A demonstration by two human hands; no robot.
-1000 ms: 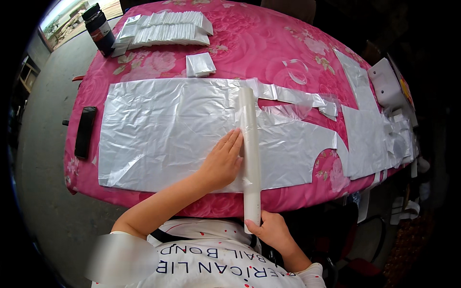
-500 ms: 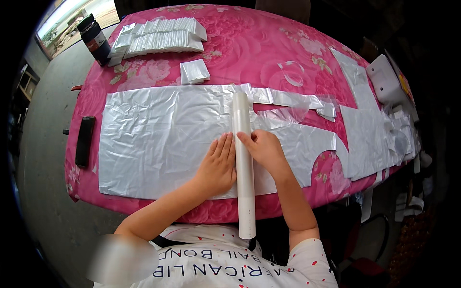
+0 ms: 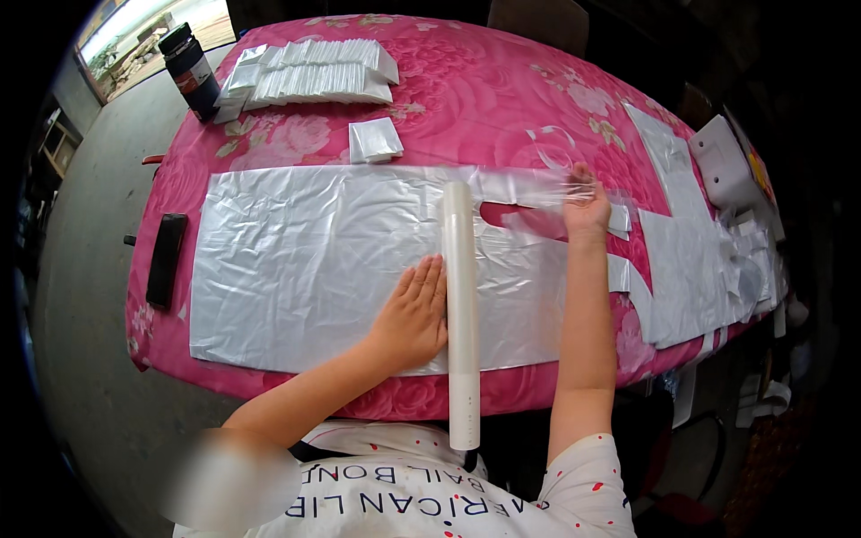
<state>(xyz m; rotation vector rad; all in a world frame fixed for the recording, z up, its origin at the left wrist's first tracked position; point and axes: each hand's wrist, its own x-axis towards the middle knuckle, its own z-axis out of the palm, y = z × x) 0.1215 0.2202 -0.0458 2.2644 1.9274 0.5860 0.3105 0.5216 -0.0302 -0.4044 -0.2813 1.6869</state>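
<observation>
View: head camera, looking down on both my hands.
Sheet: silvery plastic sheet (image 3: pixel 278 273), flat on the pink tablecloth (image 3: pixel 466 90); long axis left to right, extends to both sides of my left hand.
Roll: white tube (image 3: pixel 462 305) lying across the sheet, long axis running away from me, roughly square to the sheet's; its near end overhangs the table edge.
Left hand: mine (image 3: pixel 413 309), palm down on the sheet, fingers straight and side by side, gripping nothing. Just left of the tube; contact with it, can't tell.
Right hand: mine (image 3: pixel 587 204), fingers curled together, pinching bunched film at the far strip (image 3: pixel 513 188). Exact finger contact is blurred.
Key relation: from my right-hand pinch, the strip runs left toward the tube's far end, along the sheet's long axis and across the tube's.
Nearer hand: left to the tube, right to the strip's outer end; right hand and tube well apart.
Around: small folded packet (image 3: pixel 375 141) just beyond the sheet's far edge.
</observation>
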